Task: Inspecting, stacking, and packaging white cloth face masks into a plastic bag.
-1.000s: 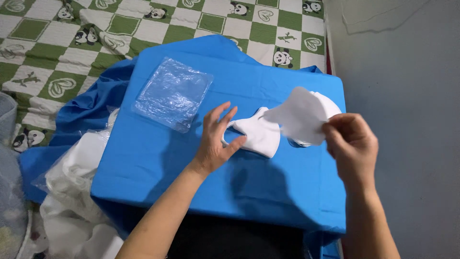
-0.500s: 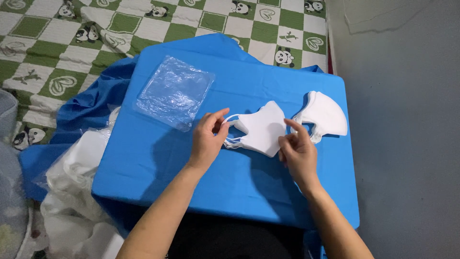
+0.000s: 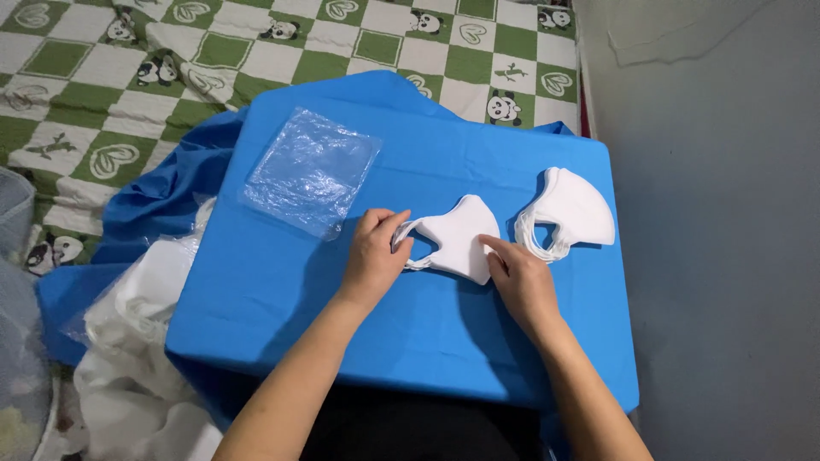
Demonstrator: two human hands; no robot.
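Note:
A folded white face mask (image 3: 457, 236) lies flat in the middle of a blue cloth-covered surface (image 3: 444, 333). My left hand (image 3: 373, 253) rests on its left end, fingers on the ear loops. My right hand (image 3: 514, 275) presses its lower right edge with the fingertips. A small stack of similar white masks (image 3: 571, 211) lies just to the right, apart from both hands. A pile of clear plastic sleeves (image 3: 312, 168) sits at the upper left of the blue cloth.
A green and white checked blanket with panda prints (image 3: 213, 51) lies beyond the blue surface. White plastic bags (image 3: 137, 341) are heaped at the lower left. A grey floor (image 3: 726, 256) runs along the right side.
My right hand held a mask up in the air, then brought it down. The mask now lies flat under both hands, and the stack on the right is uncovered.

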